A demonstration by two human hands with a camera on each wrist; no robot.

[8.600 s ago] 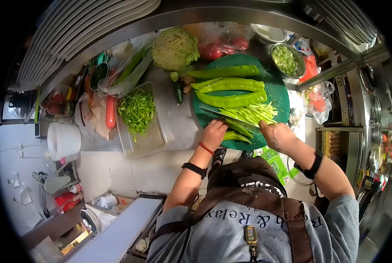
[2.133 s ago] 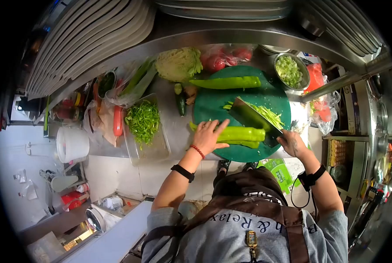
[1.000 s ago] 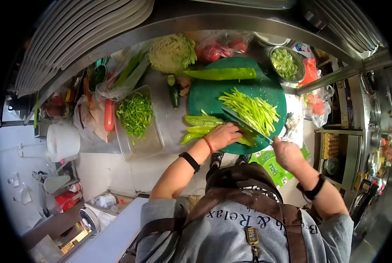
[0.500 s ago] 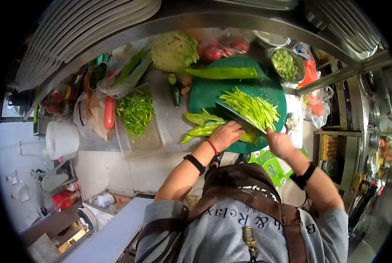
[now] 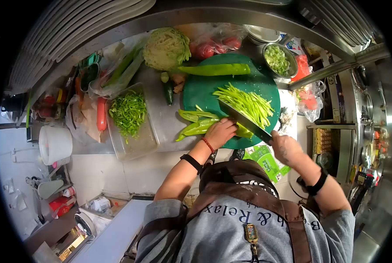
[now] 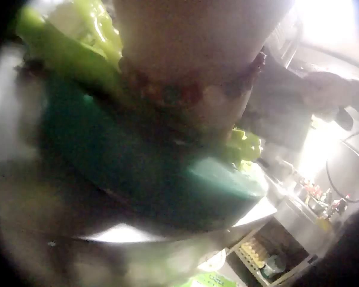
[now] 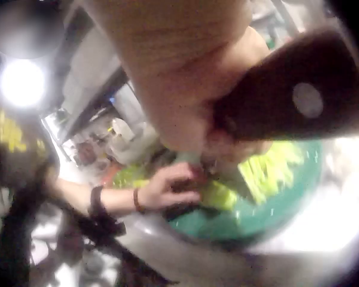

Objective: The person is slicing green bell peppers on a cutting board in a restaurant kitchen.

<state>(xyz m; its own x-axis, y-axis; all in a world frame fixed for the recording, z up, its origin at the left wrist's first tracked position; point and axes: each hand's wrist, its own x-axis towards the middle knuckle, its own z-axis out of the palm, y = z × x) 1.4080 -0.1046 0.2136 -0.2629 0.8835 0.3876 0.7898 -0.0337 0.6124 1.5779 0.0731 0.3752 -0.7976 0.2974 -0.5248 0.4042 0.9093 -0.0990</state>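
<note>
My left hand [image 5: 220, 133] presses bent fingers onto several split green peppers [image 5: 198, 127] near the front edge of a round green cutting board [image 5: 196, 94]. Their ends stick out left past the board. Gripped in my right hand [image 5: 288, 149] is a cleaver [image 5: 246, 122], its blade slanting between the left fingertips and a heap of thin pepper strips [image 5: 248, 103]. The right wrist view shows the dark cleaver handle [image 7: 287, 89] close up. One long green pepper [image 5: 215, 69] lies across the back of the board. In the left wrist view my wrist hides the fingers.
Left of the board stands a clear tub [image 5: 139, 144] of cut greens. A cucumber [image 5: 168, 92], a cabbage [image 5: 166, 48] and bagged tomatoes [image 5: 218, 46] sit behind. A bowl [image 5: 294, 70] of chopped greens stands back right, under a metal shelf [image 5: 191, 16] with plates.
Two long peppers have left the board's middle and lie split under my left hand at the front. The strip heap has grown. Lately the cleaver has moved slightly in short strokes beside my fingertips.
</note>
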